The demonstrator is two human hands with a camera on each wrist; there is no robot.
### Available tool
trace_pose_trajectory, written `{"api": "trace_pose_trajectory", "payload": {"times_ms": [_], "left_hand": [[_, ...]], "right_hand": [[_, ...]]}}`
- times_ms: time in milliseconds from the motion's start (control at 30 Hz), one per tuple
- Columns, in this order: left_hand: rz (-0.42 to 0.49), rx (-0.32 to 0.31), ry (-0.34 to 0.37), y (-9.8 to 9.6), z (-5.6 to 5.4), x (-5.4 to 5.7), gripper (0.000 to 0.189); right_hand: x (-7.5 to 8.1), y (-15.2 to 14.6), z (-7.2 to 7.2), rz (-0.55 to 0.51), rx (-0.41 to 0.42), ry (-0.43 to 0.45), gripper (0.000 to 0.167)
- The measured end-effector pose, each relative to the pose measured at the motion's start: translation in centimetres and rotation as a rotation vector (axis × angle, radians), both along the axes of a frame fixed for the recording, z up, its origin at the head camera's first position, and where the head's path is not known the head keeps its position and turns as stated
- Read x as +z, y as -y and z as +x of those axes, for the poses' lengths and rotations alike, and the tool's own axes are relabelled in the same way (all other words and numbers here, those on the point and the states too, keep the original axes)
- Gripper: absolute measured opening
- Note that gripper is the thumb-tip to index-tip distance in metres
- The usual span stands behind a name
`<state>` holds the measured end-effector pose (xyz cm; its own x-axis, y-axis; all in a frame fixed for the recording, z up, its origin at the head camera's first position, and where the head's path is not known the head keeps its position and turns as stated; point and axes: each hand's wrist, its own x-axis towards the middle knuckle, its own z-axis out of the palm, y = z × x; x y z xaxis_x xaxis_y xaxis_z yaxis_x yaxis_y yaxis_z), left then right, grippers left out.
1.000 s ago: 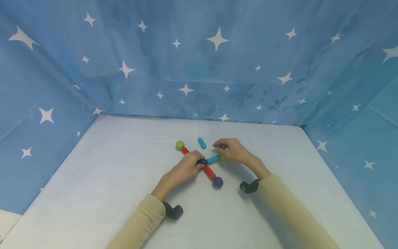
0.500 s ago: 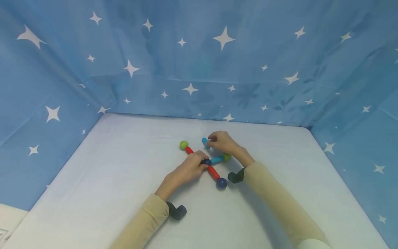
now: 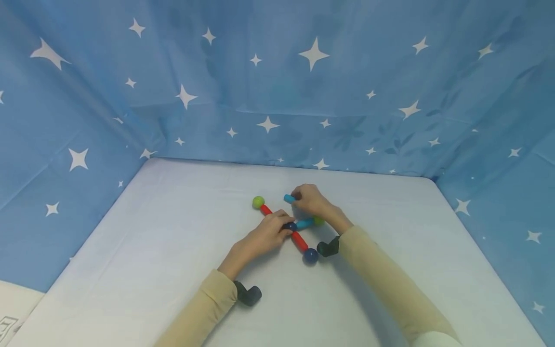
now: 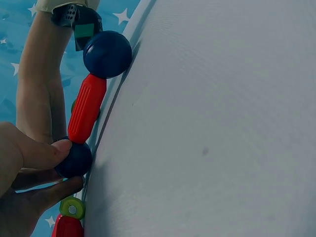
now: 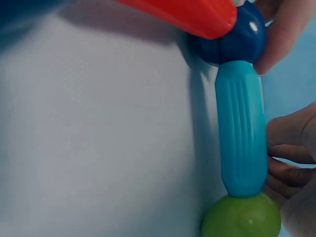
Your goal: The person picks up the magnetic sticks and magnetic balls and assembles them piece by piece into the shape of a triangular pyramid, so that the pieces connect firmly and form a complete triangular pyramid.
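My left hand pinches the dark blue ball at the middle of a magnetic rod-and-ball build. A red rod runs from it to a second dark blue ball at the near end. Away from me, another red rod leads to a green ball. Off to the right, a light blue rod joins the middle ball to another green ball. Beyond that branch my right hand grips a separate light blue rod, its left end showing past the fingers.
A white-covered table lies under everything. Blue curtains with white stars stand along its back and sides. Dark wrist cameras sit on both wrists, the right one close beside the near dark blue ball.
My right hand has moved left and away from me and taken hold of the separate light blue rod, which has turned more crosswise. My left hand keeps its pinch on the middle ball.
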<state>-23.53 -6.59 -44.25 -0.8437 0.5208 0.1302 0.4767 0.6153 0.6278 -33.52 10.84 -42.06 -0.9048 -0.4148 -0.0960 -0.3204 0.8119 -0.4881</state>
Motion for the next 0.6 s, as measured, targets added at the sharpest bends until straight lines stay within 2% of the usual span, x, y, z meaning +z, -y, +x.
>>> {"api": "trace_pose_trajectory", "payload": {"times_ms": [200,367,600], "left_hand": [[0.015,-0.007,0.013,-0.2,0.1,0.1,0.035],[0.016,0.001,0.017,-0.3,0.1,0.0,0.034],[0.004,0.040,0.017,-0.3,0.1,-0.1,0.032]], "right_hand": [[1.1,-2.2,1.1,-0.037,0.006,-0.063,0.029],[2.0,-4.7,3.0,-0.100,-0.012,-0.146,0.028],[2.5,-7.6,6.0,-0.123,-0.017,-0.149,0.028]]}}
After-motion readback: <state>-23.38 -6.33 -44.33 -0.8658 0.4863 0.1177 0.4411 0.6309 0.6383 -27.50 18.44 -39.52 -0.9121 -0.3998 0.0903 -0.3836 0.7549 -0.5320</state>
